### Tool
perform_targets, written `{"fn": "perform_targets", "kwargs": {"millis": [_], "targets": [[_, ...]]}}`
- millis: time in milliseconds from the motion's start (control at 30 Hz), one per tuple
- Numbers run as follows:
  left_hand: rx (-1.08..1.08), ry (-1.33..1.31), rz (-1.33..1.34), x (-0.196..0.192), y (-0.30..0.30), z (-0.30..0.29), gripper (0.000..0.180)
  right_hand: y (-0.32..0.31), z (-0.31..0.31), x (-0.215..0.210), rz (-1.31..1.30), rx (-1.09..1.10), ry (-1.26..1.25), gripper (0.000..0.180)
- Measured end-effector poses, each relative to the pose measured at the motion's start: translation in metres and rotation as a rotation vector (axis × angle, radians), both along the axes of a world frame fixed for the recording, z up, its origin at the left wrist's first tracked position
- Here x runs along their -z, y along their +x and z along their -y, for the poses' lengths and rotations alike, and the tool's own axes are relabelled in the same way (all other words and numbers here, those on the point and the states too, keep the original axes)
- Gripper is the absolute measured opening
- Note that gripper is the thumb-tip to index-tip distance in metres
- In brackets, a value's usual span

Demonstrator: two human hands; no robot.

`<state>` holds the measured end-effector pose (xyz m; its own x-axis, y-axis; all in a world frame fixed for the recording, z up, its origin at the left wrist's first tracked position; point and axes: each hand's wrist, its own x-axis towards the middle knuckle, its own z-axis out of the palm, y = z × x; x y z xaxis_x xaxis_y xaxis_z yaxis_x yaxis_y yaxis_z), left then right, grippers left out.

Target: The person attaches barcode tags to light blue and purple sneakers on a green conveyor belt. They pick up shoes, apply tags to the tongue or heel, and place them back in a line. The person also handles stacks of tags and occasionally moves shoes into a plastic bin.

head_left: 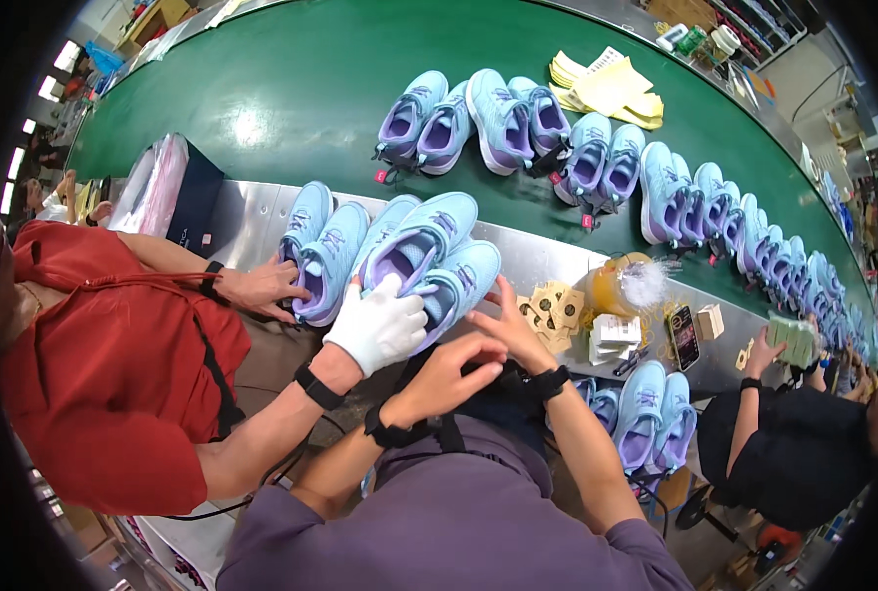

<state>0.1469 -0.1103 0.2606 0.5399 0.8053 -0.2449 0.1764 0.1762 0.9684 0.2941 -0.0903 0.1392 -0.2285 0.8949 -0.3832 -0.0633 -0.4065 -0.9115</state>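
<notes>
Light blue and purple sneakers (469,276) lie bunched at the near edge of the metal ledge, right in front of me. My right hand (515,325) is beside the nearest one, its fingers apart and the fingertips close to the shoe; whether they touch it I cannot tell. Lower and to the left, my left hand (451,376) hovers with loosely bent fingers and nothing visible in it. A co-worker's white-gloved hand (380,323) reaches onto these same sneakers from the left. That person's bare hand (267,288) rests against another sneaker (331,261).
Beyond the metal ledge (542,254) runs a green conveyor belt (291,94) bearing a long row of sneakers (498,118) and yellow papers (611,87). Tags (554,310), a yellow tub (616,286) and a phone (683,337) lie at right. Co-workers flank me.
</notes>
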Motion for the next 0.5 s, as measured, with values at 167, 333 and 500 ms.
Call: {"fn": "perform_targets", "kwargs": {"millis": [167, 333, 500], "targets": [[-0.056, 0.187, -0.027, -0.030, -0.009, 0.010, 0.019, -0.004, -0.007, -0.001, -0.119, 0.007, -0.172, 0.098], [-0.228, 0.573, -0.490, -0.022, -0.035, 0.000, 0.032, -0.014, -0.009, 0.000, -0.189, 0.085, -0.226, 0.098], [-0.134, 0.829, -0.930, -0.016, -0.029, -0.015, 0.057, -0.011, -0.010, -0.003, -0.111, 0.082, -0.174, 0.098]]}}
